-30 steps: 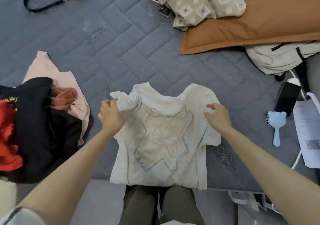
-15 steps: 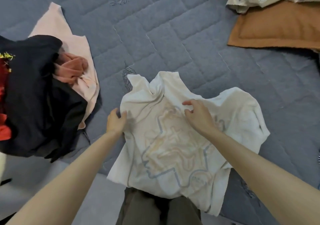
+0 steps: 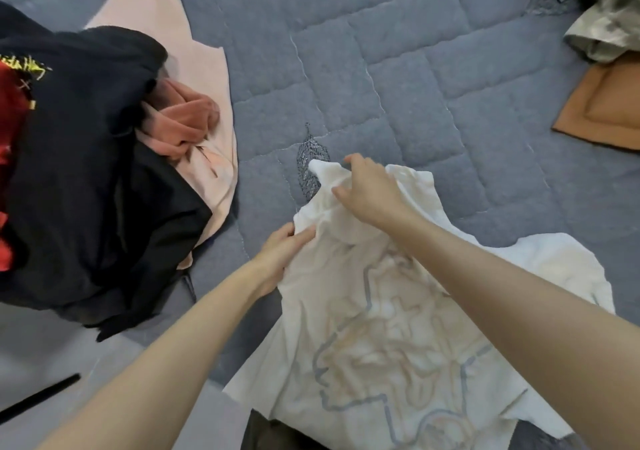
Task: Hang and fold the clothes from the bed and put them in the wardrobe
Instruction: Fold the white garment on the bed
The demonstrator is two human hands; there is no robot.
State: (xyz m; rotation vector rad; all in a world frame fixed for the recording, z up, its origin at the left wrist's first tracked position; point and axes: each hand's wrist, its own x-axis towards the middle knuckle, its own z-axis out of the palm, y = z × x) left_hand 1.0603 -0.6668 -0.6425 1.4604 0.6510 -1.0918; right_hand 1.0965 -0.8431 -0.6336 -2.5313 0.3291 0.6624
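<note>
White T-shirt (image 3: 398,328): lower centre to lower right of frame, print side up on the grey quilted bed (image 3: 398,68), hem spilling off the near edge towards your legs.

Change over the last second: your hands were set one on each shoulder with the shirt spread flat. Your right hand (image 3: 369,191) has since crossed through the chest to the frame-left sleeve (image 3: 325,176). It now pinches that sleeve between thumb and curled fingers, lifted into a small peak just above frame centre. Your left hand (image 3: 282,254) has dropped slightly and grips the shirt's frame-left edge just below that sleeve. The cloth has rumpled and skewed; the far sleeve lies loose at the right.

Reading: you look to be straightening or turning in that sleeve, an early fold step. Nothing folded yet.

Waiting at frame left, well apart from the shirt: black garment (image 3: 86,172) heaped over a pink garment (image 3: 204,79), some red cloth (image 3: 10,120) at the edge. Most of the task remains. Wardrobe not in view.
</note>
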